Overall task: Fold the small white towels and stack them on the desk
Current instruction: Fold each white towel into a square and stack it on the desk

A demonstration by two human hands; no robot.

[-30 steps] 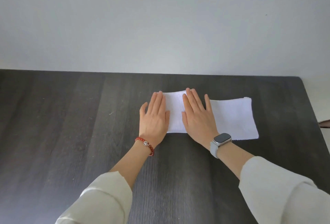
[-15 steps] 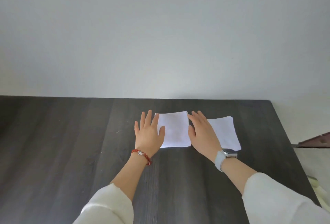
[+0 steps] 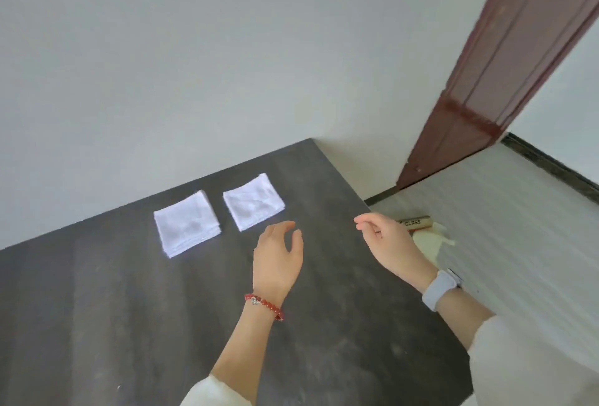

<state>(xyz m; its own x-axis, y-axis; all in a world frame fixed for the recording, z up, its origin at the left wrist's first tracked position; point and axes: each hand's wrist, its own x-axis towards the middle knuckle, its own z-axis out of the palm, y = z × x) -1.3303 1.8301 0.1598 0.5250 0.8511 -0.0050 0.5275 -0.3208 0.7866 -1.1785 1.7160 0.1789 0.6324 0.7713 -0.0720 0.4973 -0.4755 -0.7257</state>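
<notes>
Two folded white towel squares lie side by side near the far edge of the dark desk (image 3: 129, 308). The left towel pile (image 3: 187, 228) looks several layers thick; the right folded towel (image 3: 254, 201) is thinner. My left hand (image 3: 277, 255), with a red bead bracelet, hovers just right of and nearer than the right towel, fingers loosely curled, holding nothing. My right hand (image 3: 387, 242), with a grey watch, hangs over the desk's right edge, fingers apart and empty. Neither hand touches a towel.
The desk's right edge runs diagonally; beyond it is a pale floor with a tube labelled GLASS (image 3: 415, 223) and a cream scrap (image 3: 431, 240). A dark red door frame (image 3: 486, 88) stands at the right. A plain white wall backs the desk.
Both hands have lifted off the towels and drawn back to the right. The view has swung right and tilted, showing the floor and door frame. The towels now lie as two separate squares.
</notes>
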